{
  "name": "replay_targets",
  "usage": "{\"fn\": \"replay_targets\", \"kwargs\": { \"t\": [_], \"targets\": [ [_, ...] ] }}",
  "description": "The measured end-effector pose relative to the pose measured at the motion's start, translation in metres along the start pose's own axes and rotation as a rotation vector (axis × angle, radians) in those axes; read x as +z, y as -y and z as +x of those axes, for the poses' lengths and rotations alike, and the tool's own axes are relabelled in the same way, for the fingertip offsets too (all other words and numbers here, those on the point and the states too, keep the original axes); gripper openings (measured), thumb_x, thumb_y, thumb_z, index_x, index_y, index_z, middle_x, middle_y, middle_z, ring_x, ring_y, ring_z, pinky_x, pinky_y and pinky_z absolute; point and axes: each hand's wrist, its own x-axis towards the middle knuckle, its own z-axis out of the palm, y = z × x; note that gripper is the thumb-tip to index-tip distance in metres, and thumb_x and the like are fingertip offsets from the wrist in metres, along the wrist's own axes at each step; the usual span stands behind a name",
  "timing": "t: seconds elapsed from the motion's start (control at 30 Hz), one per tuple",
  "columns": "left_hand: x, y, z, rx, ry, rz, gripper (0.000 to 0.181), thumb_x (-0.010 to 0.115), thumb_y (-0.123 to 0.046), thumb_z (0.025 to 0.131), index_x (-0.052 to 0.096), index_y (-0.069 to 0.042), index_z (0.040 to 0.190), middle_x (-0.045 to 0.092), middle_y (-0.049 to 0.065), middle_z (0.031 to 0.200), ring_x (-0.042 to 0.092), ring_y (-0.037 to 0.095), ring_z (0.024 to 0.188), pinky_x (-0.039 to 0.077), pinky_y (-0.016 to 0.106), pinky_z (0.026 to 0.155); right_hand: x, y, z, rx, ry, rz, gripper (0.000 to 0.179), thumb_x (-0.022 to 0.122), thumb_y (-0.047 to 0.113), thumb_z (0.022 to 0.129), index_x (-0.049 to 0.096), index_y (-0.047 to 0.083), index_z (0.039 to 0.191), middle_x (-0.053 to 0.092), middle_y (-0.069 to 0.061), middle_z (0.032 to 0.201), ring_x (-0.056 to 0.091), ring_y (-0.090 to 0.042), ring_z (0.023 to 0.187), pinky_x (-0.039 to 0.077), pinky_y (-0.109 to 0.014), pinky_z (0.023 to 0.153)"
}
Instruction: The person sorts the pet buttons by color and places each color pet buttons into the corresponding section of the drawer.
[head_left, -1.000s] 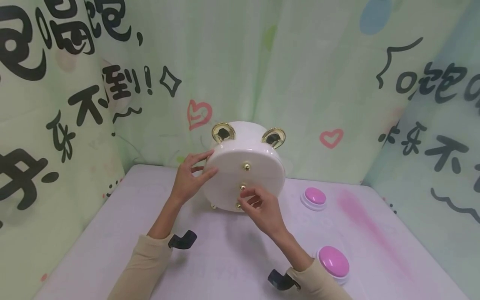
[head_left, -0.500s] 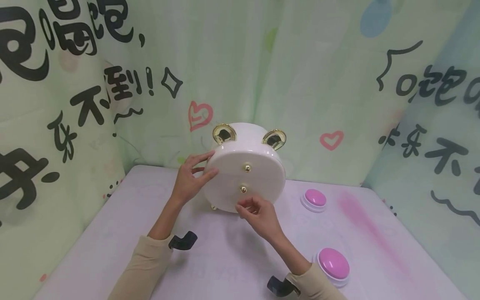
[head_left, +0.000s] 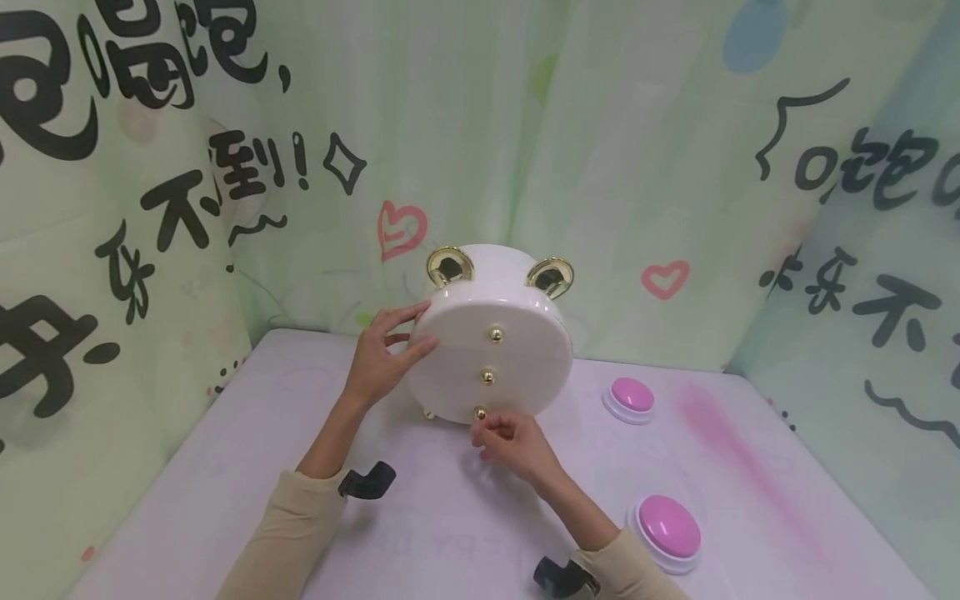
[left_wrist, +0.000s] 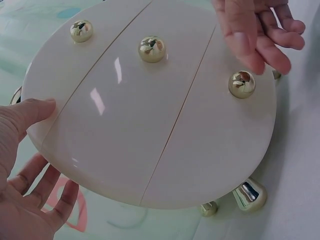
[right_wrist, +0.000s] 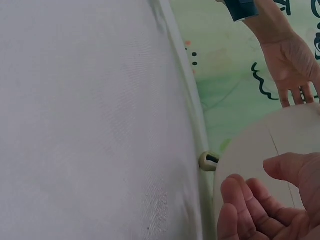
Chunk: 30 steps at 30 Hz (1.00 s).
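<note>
A glossy white round box (head_left: 453, 375) with three drawer fronts stands upright on the table. It has gold ring-like ears (head_left: 551, 277) on top. My left hand (head_left: 380, 357) holds its left side, the thumb on the front near a seam and the fingers about the edge. Each drawer carries a round gold knob; the top knob (head_left: 496, 335) and middle knob (head_left: 488, 377) are untouched. Beside the lowest knob (left_wrist: 242, 84) is my right hand (head_left: 517, 446), its fingers loosely bent, with a gap between thumb and fingers and nothing held. All drawers look closed.
Two pink push buttons with white bases are on the right, one farther back (head_left: 632, 395) and one nearer (head_left: 670, 527). A pink smear (head_left: 738, 450) marks the white tabletop (head_left: 435, 533). Printed green curtains (head_left: 600, 167) enclose the back and sides.
My right hand has moved down the front of the box, from near the middle knob to just below the lowest knob, uncovering it. The left hand and the box have kept their place.
</note>
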Motion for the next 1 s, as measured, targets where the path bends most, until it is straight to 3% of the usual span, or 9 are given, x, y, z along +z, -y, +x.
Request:
{"fn": "replay_targets", "kwargs": {
  "t": [0.27,0.6,1.0],
  "targets": [
    [0.000,0.001,0.000,-0.001,0.001,0.002,0.053,0.082,-0.009,0.087,0.066,-0.007,0.137,0.060,0.016,0.129,0.056,0.028,0.126,0.054,0.049,0.098,0.000,-0.006,0.002,0.052,0.059,0.071,0.033,0.062,0.019,0.102,0.068,-0.014,0.109,0.075,-0.023,0.094,0.068,-0.017,0.069,0.057,-0.030,0.062],
    [0.000,0.000,0.001,-0.004,0.001,-0.002,0.054,0.082,-0.010,0.087,0.065,-0.008,0.138,0.060,0.016,0.129,0.055,0.029,0.126,0.054,0.049,0.099,0.004,-0.013,0.015,0.172,0.019,0.182,0.046,0.056,0.032,0.106,0.066,-0.012,0.113,0.076,-0.018,0.091,0.069,-0.011,0.067,0.053,-0.024,0.059],
    [0.000,-0.001,0.000,-0.010,0.001,-0.004,0.053,0.082,-0.009,0.087,0.066,-0.008,0.137,0.059,0.017,0.129,0.055,0.029,0.126,0.054,0.050,0.098,0.008,-0.015,0.017,0.183,-0.023,0.259,0.047,0.060,0.032,0.104,0.065,-0.013,0.118,0.077,-0.012,0.090,0.069,-0.008,0.068,0.053,-0.022,0.061]
  ]
}}
